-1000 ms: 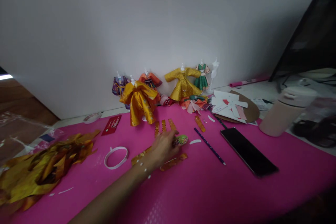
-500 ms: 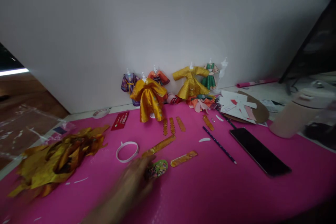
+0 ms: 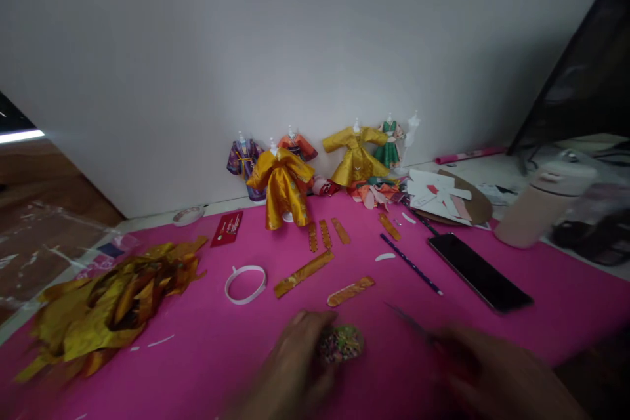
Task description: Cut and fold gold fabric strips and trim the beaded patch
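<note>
Newly swinging into view, the right hand (image 3: 497, 367) is gripping blurred red-handled scissors (image 3: 412, 321) nearer than the short gold strip (image 3: 351, 291), the left hand (image 3: 298, 361) is grasping a speckled oval (image 3: 344, 342) just below it, and separate gold strips (image 3: 304, 273) are lying beyond, untouched.

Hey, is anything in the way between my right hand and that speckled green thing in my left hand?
Nothing visible stands between your right hand and the speckled green piece; pink mat shows there. Your left hand grips its opposite end. A thin-bladed tool juts forward from the right hand.
</note>
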A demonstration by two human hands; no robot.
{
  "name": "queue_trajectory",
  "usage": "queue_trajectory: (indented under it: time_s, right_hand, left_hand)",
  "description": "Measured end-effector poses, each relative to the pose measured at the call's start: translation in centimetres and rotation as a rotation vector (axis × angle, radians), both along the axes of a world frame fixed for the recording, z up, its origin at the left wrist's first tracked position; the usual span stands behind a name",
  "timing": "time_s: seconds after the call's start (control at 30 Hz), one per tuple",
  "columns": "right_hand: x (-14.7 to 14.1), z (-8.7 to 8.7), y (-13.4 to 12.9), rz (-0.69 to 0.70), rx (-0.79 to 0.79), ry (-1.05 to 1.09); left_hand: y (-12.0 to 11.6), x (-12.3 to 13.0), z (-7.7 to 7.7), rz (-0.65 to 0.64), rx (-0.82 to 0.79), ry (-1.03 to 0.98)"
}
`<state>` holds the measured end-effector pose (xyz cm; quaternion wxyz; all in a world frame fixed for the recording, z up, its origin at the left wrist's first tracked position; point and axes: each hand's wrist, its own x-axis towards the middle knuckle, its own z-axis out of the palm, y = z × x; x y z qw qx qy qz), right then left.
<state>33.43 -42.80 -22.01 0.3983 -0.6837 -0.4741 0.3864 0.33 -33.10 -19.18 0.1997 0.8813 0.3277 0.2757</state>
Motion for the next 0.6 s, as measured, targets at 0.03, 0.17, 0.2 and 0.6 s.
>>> queue_trajectory:
  time_s: [0.03,0.17,0.2,0.6]
  right_hand:
    - [-0.1,0.4,1.4,0.083,0.116,-0.328]
    - [-0.4,1.1,4.7,0.155,0.328,-0.675]
    - [-0.4,1.1,4.9,0.16,0.336,-0.684]
    - [-1.0,2.4,6.1,0.344,0.305,-0.933]
  left_hand:
    - [-0.1,0.1,0.1,-0.028,0.009,-0.006]
    - [0.4,-0.2,-0.4,-0.01,0.069,-0.01]
    - [0.6,-0.4,-0.6,0.025,0.087,-0.012]
    - [1.6,-2.0,-0.9,0.119,0.097,-0.049]
